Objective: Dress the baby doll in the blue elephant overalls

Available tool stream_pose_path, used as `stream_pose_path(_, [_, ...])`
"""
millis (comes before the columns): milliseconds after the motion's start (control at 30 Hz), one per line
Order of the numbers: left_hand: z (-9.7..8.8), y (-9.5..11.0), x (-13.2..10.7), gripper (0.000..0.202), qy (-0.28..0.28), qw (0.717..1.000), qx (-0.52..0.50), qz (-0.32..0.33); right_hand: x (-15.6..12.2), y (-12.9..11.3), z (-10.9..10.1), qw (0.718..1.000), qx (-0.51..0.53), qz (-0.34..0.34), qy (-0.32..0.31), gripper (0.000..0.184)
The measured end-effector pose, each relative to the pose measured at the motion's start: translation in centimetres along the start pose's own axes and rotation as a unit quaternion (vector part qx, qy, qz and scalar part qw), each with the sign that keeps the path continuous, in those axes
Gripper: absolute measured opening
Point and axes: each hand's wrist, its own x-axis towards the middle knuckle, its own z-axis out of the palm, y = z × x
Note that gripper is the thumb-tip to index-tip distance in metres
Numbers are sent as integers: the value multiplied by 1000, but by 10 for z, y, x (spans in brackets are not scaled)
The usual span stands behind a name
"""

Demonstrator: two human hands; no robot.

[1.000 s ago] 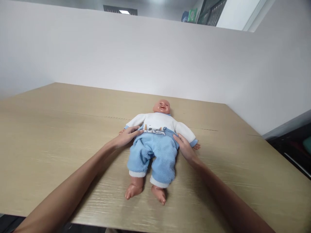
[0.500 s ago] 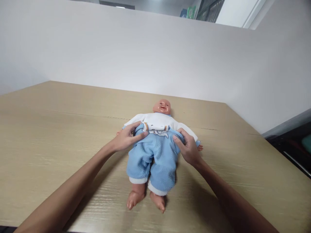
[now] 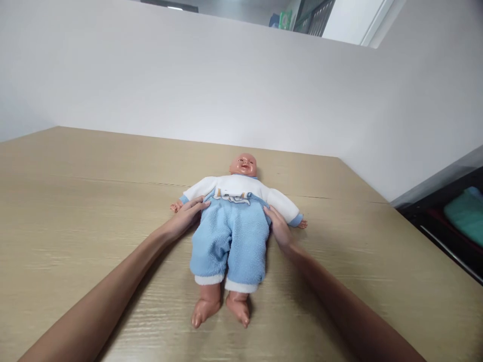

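Note:
A baby doll (image 3: 243, 166) lies on its back with its head toward the wall and its bare feet toward me. It wears a white top (image 3: 236, 182) with blue cuffs and fluffy blue trousers (image 3: 230, 231) with white hems. At the left side of the waistband, my left hand (image 3: 186, 213) grips the cloth between thumb and fingers. My right hand (image 3: 279, 226) closes on the opposite side, its fingertips partly hidden behind the trousers. Between the hands, the waistband lies across a printed figure on the top.
The doll rests on a wide wooden table (image 3: 94, 211) with a thin seam across it. A pale wall (image 3: 188, 85) rises behind the table. Off the right edge, a dark object (image 3: 418, 211) stands lower, with green cloth (image 3: 466, 213) on it.
Both hands have moved outward and down to the sides of the waist. The waistband lies flatter, and the doll's legs look straighter. The view has shifted slightly right.

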Motion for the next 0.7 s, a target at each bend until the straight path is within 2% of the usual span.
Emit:
stream_pose_path(100, [6,-1,4,39,-4,999,-48,-21,3,-4,5,990,127,47,-40,36])
stream_pose_path(167, [6,1,4,41,-24,999,-27,-10,7,-8,1,978,178,74,-84,37])
stream_pose_path(300, [-13,10,2,33,-60,990,121,44,12,-16,-24,968,137,106,-182,31])
stream_pose_path(400, [-29,14,0,28,-100,970,213,61,12,-17,-37,967,80,123,-209,28])
stream_pose_path(467, [-32,14,-1,29,-111,967,223,58,9,-15,-34,967,65,121,-212,30])
stream_pose_path(533, [-29,13,-2,30,-110,973,198,52,4,-12,-24,970,103,109,-194,35])
stream_pose_path(600, [-21,10,-3,32,-83,985,148,45,-1,-9,-10,969,158,95,-161,42])
stream_pose_path(700, [-5,6,-4,32,24,998,49,37,-4,-4,2,975,171,71,-120,48])
